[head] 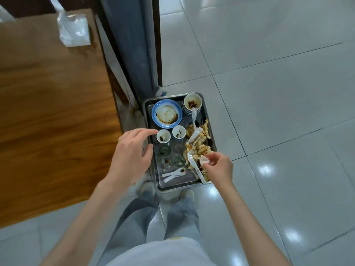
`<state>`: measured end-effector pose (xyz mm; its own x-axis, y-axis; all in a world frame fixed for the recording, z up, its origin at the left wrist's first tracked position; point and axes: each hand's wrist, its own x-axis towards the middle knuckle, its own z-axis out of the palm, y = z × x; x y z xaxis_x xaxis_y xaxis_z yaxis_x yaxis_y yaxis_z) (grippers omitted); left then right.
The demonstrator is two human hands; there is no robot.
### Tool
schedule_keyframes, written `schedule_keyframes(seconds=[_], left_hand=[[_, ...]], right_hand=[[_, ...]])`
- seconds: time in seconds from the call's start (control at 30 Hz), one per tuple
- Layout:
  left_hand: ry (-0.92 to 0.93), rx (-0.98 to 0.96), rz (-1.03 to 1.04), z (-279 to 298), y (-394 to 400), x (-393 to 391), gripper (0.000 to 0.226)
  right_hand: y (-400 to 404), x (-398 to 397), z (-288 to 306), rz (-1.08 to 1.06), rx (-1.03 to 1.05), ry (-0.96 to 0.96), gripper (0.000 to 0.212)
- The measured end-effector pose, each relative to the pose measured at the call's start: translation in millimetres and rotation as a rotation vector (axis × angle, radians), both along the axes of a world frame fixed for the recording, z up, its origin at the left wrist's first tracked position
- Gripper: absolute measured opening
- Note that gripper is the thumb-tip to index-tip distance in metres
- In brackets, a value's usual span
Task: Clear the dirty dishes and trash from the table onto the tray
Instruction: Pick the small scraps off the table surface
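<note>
Head view: right hand (pixel 218 167) pinches a crumpled napkin (pixel 205 160) over the tray (pixel 173 186); left hand (pixel 130 154) spread.

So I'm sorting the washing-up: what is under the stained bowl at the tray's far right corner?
The stained bowl sits on a stack of bowls; only their rims show, so the count is unclear. The tray beneath is covered.

Left hand (pixel 129 154) hovers with fingers loosely spread (nothing held), right hand (pixel 218 167) pinching.
</note>
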<state>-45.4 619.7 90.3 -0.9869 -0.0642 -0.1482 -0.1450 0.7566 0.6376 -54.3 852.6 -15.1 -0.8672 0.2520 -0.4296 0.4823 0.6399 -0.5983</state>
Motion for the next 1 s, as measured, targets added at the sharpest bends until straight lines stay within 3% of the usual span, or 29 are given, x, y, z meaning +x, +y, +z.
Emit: schedule_keyframes(seconds=[0.47,0.7,1.0], left_hand=[[-0.014,-0.034,0.212,-39.9,69.3,34.4,0.035],[-0.038,-0.057,0.264,-43.9,67.6,53.0,0.037],[-0.077,-0.065,0.330,-43.8,61.5,60.8,0.037]], right_hand=[[47.7,-12.9,-74.7,0.223,0.050,-0.181,0.005],[54.8,-1.7,-102.0,0.074,0.009,-0.370,0.005],[49.2,-8.2,-106.1,-0.088,-0.043,-0.385,0.009]])
